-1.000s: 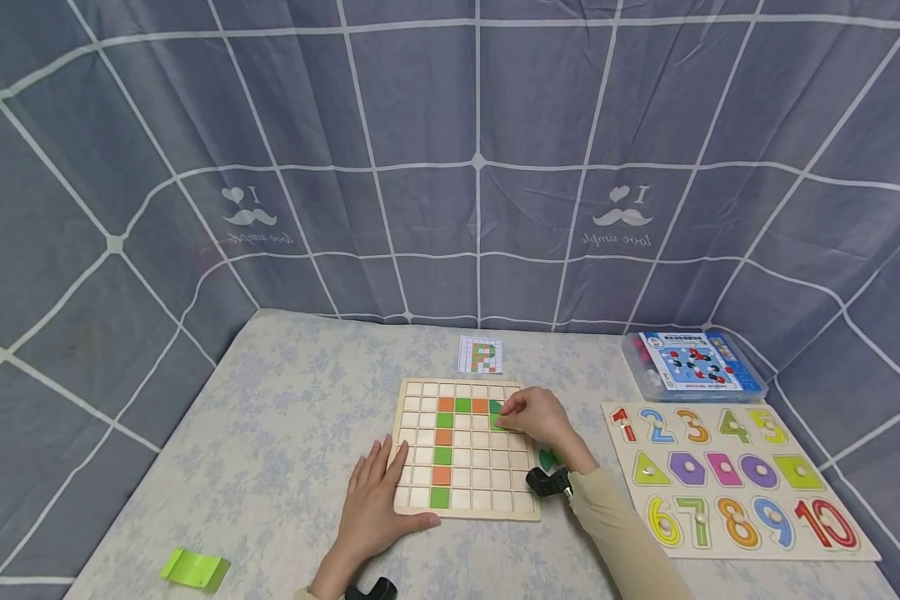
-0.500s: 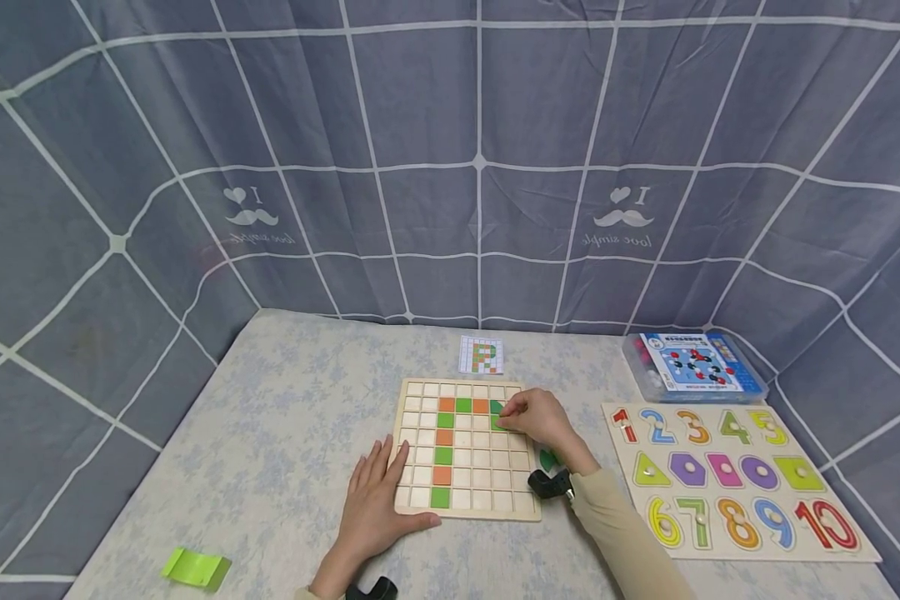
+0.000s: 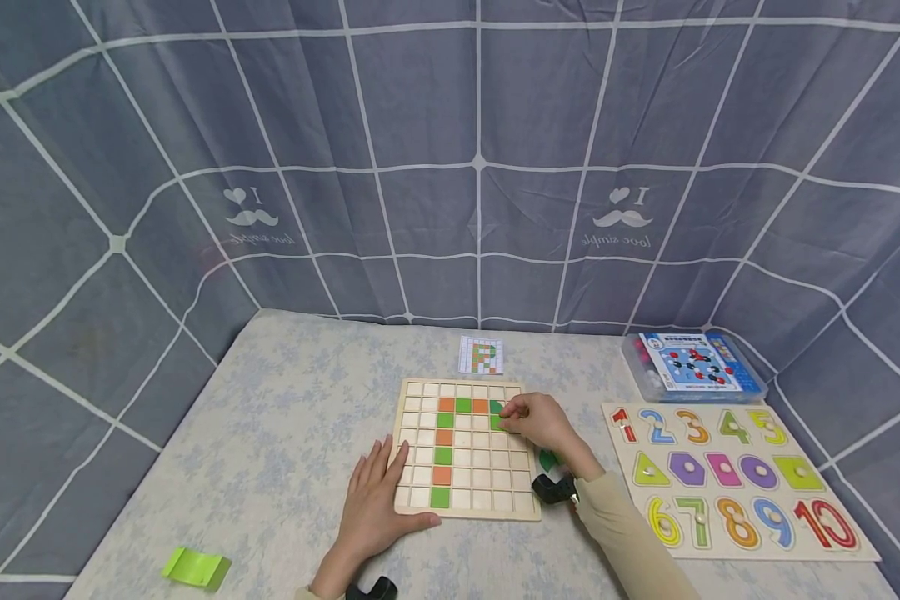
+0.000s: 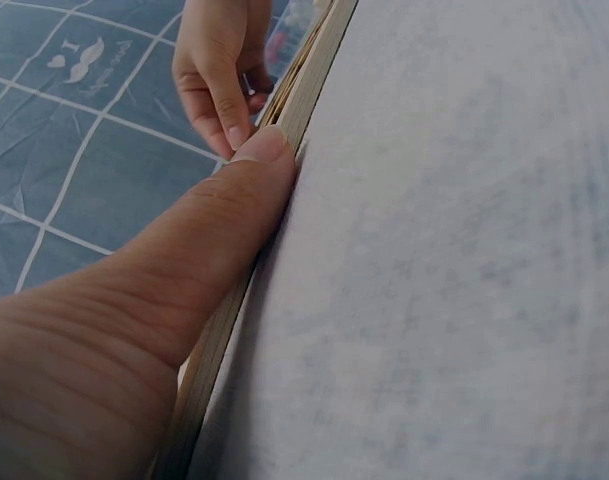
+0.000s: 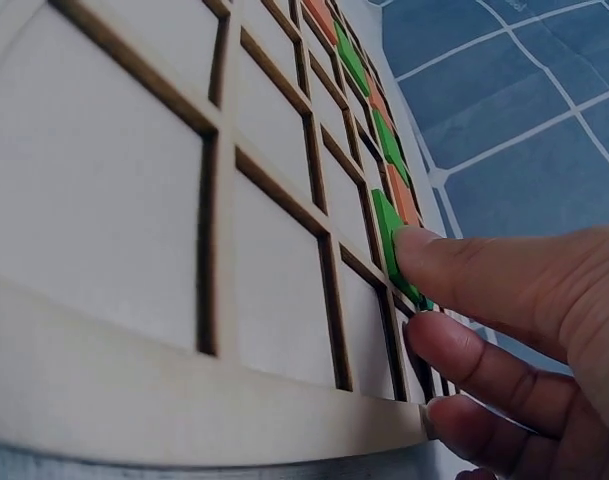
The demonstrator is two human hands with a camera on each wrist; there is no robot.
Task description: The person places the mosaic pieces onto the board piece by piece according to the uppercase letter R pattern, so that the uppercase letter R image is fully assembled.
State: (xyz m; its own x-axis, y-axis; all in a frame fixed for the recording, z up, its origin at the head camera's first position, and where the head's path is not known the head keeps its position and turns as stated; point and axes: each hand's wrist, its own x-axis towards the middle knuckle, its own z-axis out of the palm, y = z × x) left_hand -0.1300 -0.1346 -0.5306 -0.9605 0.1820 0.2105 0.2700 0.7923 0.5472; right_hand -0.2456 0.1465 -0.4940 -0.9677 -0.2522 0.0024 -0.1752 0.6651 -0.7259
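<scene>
Head view: right hand (image 3: pixel 537 421), fingers clamped on green tile (image 3: pixel 497 422) at gridded board (image 3: pixel 482 458); left hand (image 3: pixel 375 506), fingers apart, presumably steadies it.

Against the left hand (image 3: pixel 375 500) we see a smooth, matt wooden board (image 3: pixel 482 471); at the right hand (image 3: pixel 537 419), a smooth tile (image 5: pixel 386 225); right of both hands, a glossy plastic box (image 3: pixel 690 396); beyond them, creased cloth (image 3: pixel 431 108).
</scene>
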